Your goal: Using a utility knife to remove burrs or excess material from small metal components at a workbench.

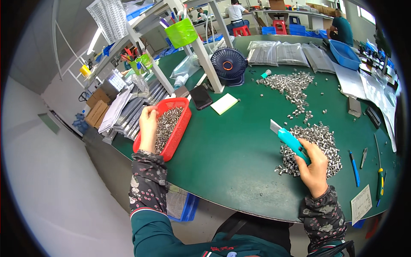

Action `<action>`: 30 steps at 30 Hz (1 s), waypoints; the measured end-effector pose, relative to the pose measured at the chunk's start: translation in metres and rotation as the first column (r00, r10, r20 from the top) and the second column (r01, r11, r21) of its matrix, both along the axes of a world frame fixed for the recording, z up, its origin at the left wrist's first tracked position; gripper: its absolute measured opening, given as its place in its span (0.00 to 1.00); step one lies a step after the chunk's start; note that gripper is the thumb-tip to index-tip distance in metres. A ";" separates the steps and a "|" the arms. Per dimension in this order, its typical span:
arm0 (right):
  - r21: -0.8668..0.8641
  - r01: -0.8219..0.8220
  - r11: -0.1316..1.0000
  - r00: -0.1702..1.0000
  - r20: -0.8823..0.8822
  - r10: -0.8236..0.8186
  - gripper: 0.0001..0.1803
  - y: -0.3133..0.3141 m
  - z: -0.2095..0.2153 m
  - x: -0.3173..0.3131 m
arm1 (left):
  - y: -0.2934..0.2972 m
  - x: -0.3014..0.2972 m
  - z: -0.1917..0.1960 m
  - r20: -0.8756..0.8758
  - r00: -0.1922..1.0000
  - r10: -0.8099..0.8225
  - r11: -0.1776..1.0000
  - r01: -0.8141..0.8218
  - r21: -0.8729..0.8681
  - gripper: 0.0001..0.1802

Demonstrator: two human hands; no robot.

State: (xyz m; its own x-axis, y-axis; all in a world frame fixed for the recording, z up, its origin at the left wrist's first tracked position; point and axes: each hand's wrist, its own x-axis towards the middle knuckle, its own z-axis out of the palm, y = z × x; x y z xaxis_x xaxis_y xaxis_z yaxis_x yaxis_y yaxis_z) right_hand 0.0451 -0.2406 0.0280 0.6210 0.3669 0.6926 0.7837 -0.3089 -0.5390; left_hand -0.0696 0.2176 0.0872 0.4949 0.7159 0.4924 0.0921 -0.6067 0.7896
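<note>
My right hand [314, 169] grips a teal utility knife [290, 142] with its blade out, pointing up and left, over a heap of small silver metal rings [321, 141] on the green table [231, 141]. My left hand [148, 128] reaches into a red plastic basket [180, 130] at the table's left edge. The basket holds many of the same metal rings [168, 124]. The left fingers curl over the basket's near rim; what they hold is hidden.
A second scatter of rings [291, 85] lies farther back. A dark blue desk fan [229, 65], a black phone [201, 97] and a yellow notepad [224, 103] stand behind the basket. Blue pens [354, 168] lie right. A blue tray [344, 55] and other people are at the back.
</note>
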 end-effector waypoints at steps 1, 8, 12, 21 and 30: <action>-0.007 -0.003 1.000 1.000 0.008 0.003 0.22 -0.001 0.000 0.001 | 0.021 -0.006 -0.011 -0.107 0.994 0.023 0.999 -0.020 0.031 0.07; -0.056 0.008 0.998 1.000 -0.017 -0.009 0.22 -0.001 -0.003 0.001 | 0.025 -0.005 -0.013 -0.454 0.888 0.071 0.997 -0.082 -0.005 0.12; -0.074 -0.012 0.997 0.999 -0.047 0.009 0.22 0.003 -0.003 -0.001 | 0.031 0.009 -0.013 -0.152 0.942 0.299 0.781 -0.150 0.606 0.11; -0.126 0.026 0.992 0.998 -0.054 -0.033 0.24 0.003 -0.005 0.004 | -0.061 0.113 -0.034 -0.522 0.853 0.010 0.957 0.143 0.253 0.31; -0.181 0.003 0.984 1.000 -0.030 -0.009 0.24 0.000 0.000 -0.002 | -0.050 0.187 -0.070 -0.693 0.633 0.345 0.933 -0.315 0.177 0.57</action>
State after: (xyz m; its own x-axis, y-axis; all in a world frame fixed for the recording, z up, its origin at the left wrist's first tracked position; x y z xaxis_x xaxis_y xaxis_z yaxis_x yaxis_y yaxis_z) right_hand 0.0434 -0.2404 0.0279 0.6436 0.4805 0.5957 0.7654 -0.4080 -0.4978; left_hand 0.1172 0.1679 0.0168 0.4362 0.8907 0.1279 0.8077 -0.4502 0.3806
